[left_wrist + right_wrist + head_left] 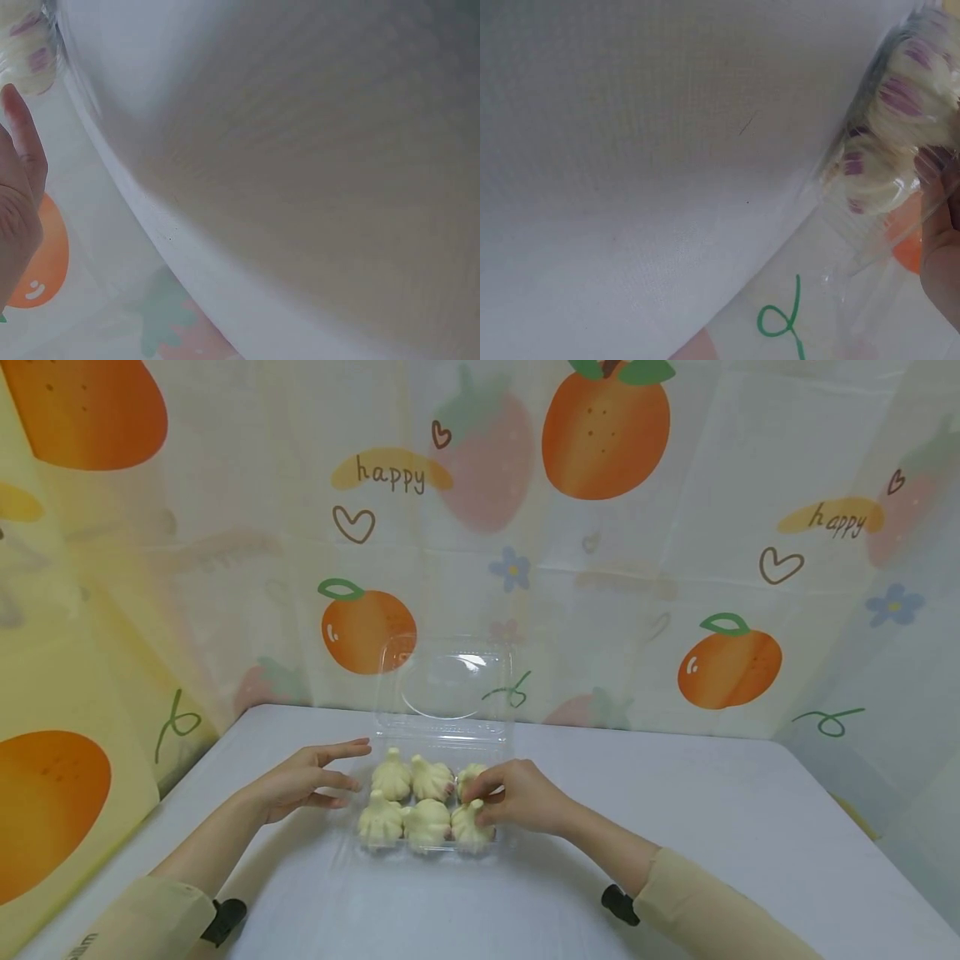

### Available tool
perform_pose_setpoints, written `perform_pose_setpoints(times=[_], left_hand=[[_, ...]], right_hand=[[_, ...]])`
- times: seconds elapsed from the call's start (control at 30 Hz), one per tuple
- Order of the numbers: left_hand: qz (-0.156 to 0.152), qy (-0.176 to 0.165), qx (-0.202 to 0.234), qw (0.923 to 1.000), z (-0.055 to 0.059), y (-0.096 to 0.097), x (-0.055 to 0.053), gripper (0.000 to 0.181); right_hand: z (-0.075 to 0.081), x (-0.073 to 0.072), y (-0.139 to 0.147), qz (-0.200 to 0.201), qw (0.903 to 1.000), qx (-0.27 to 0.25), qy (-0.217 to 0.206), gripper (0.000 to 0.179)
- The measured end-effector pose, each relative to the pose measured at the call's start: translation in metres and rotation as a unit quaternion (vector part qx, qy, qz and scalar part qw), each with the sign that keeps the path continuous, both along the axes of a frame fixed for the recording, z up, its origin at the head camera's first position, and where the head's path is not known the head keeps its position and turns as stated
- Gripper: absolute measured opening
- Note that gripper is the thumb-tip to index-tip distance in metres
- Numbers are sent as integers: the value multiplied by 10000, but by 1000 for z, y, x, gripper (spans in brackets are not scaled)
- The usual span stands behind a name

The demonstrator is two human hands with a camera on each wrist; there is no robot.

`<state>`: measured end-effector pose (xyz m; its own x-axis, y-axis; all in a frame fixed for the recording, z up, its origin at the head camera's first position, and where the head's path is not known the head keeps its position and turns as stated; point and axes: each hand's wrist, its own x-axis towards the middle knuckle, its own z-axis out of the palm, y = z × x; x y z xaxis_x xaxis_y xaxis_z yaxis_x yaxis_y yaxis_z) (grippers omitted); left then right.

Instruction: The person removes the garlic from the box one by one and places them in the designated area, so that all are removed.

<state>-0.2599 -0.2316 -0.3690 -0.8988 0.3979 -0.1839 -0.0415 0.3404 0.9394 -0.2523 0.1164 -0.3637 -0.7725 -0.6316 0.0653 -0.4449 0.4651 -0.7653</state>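
Several pale garlic bulbs (427,823), with purple patches in the wrist views, sit in two rows inside a clear plastic clamshell box (431,847). Its transparent lid (450,689) stands raised at the back. My right hand (525,797) pinches the front right garlic bulb (470,835) by its stem, and its fingers partly cover the back right bulb (468,774). To the left of the box, my left hand (303,781) is held with fingers loosely extended toward the bulbs, holding nothing. In the left wrist view, a fingertip (10,94) appears right below a bulb (30,56).
A white-covered table (645,827) lies under the box. Behind it hangs a fruit-printed curtain (600,568), close to the raised lid, and a yellowish sheet (67,668) hangs on the left. Dark straps (621,904) show at both wrists.
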Motion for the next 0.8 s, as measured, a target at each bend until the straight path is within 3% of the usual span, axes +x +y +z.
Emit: perform_pose_setpoints(times=[0.33, 0.8], left_hand=[[5, -11, -12, 10000, 1, 1, 1, 72], [52, 65, -93, 9999, 2, 2, 0, 71]], right_hand=[[2, 4, -1, 66, 9978, 332, 574, 16], [3, 2, 1, -25, 9994, 95, 329, 17]])
